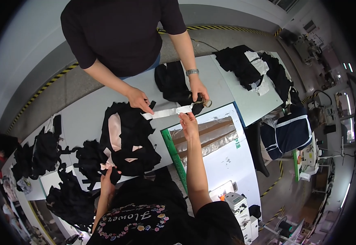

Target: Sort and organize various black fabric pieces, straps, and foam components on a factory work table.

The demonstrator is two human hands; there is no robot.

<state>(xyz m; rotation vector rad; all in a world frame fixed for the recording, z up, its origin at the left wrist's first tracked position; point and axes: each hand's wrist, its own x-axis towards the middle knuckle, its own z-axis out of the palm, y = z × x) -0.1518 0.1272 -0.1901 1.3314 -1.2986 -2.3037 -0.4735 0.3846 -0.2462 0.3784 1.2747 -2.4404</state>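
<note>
My right hand is raised over the table, its fingertips pinched at the lower edge of a white strip. Across from me, a co-worker's hand touches the strip's left end. The co-worker's other hand is at its right end, beside a brownish loop. Low on the left, my left hand is closed on a black and pale pink fabric piece. Between my hands and the co-worker lies a heap of black fabric pieces with pale pink parts showing.
More black fabric lies before the co-worker, and black and white pieces at the far right. Several black bundles lie left. A sewing machine stands near my right elbow. A chair with a navy garment is at right.
</note>
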